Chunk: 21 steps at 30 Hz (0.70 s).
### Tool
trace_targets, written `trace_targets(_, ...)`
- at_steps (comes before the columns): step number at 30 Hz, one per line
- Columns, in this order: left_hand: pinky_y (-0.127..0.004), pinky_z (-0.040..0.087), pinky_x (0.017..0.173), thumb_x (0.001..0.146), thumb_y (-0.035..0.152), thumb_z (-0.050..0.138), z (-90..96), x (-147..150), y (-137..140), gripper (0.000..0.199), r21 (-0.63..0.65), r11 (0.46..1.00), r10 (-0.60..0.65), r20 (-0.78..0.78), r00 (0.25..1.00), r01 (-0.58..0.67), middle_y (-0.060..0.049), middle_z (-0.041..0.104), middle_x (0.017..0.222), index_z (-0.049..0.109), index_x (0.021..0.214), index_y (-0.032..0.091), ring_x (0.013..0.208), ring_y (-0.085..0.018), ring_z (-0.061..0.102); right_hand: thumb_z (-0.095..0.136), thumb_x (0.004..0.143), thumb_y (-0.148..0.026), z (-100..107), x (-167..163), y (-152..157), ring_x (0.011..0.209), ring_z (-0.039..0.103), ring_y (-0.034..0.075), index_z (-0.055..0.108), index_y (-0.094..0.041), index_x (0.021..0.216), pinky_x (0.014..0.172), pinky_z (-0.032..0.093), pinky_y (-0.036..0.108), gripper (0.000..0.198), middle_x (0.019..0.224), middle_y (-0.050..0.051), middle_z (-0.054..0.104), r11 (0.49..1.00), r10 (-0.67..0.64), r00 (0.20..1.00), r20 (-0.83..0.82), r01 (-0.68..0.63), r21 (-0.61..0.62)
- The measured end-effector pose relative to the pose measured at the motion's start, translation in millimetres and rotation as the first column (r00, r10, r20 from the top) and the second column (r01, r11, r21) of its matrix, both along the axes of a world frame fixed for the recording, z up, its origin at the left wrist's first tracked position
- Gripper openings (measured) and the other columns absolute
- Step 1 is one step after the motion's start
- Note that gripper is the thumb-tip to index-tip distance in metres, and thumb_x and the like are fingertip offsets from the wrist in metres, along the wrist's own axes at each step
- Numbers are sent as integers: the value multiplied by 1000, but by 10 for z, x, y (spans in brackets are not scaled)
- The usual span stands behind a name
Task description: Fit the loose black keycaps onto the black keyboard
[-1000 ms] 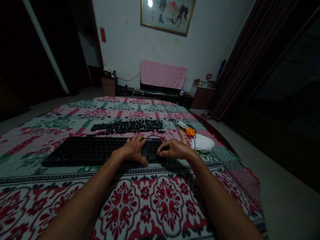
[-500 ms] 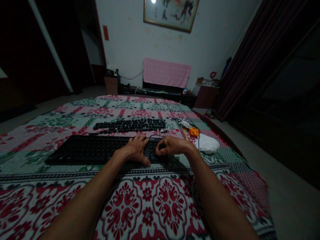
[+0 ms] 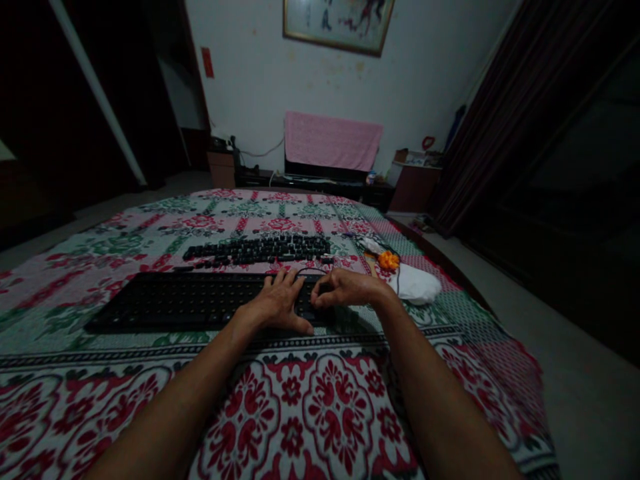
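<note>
A black keyboard [image 3: 180, 300] with its keycaps off lies lengthwise on a patterned bedspread. My left hand [image 3: 280, 303] rests on its right half, fingers spread and thumb stretched out to the right. Over the keyboard's right end, my right hand [image 3: 345, 288] is bent with thumb and forefinger pinched together. What sits between those fingertips, if anything, is too small and dark to make out. Behind the keyboard, loose black keycaps [image 3: 260, 249] lie in rows. The keyboard's right end is partly hidden by my hands.
Right of the keycaps lie an orange bundle [image 3: 389, 261], a white cloth or bag [image 3: 417, 285] and a dark cord. The bedspread [image 3: 290, 400] covers the whole surface. Beyond it, a pink towel [image 3: 333, 140] hangs over a dark screen by the wall.
My left hand has slid slightly right along the keyboard. My right hand stays at the right end with its fingers still pinched. The camera view has shifted a little.
</note>
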<state>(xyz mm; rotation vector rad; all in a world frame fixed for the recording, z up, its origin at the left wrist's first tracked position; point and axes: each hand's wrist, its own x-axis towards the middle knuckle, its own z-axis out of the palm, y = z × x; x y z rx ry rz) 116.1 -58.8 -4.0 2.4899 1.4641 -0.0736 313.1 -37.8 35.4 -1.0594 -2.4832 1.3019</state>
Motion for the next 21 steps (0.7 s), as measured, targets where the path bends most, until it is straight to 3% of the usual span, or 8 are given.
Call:
trace_targets(8, -56, 14, 108, 51, 78, 57, 2, -5, 3, 117, 11, 1000, -7, -2, 1000, 7, -17, 12, 154, 22, 145, 18, 140, -40, 7, 57, 77, -31, -69, -34, -59, 53, 54, 9, 63, -16, 81, 52, 45, 21, 17, 65, -3, 62, 990, -89, 995, -35, 84, -114)
trace_targets(13, -57, 17, 107, 52, 76, 59, -3, 14, 1, 114, 45, 999, -9, -10, 1000, 10, -18, 15, 153, 25, 144, 17, 138, -40, 12, 48, 85, -38, -129, -125, -176, 48, 52, 10, 58, -17, 69, 46, 40, 20, 29, 55, -2, 56, 981, -189, 982, -30, 190, 41)
trace_targets(17, -57, 17, 107, 52, 74, 60, -5, 20, -1, 113, 41, 999, -5, 2, 1000, 5, -18, 17, 152, 25, 143, 17, 138, -41, 12, 45, 87, -39, -202, -125, -250, 47, 49, 9, 57, -17, 69, 45, 36, 20, 31, 53, -2, 55, 945, -241, 967, -81, 253, 209)
trace_targets(21, -58, 15, 107, 53, 72, 61, 2, 25, -12, 112, 26, 1000, 0, 11, 1000, 0, -18, 14, 153, 24, 144, 18, 139, -41, 11, 45, 88, -37, -212, -94, -280, 50, 52, 10, 58, -16, 71, 48, 37, 21, 30, 55, -1, 57, 932, -227, 971, -80, 241, 273)
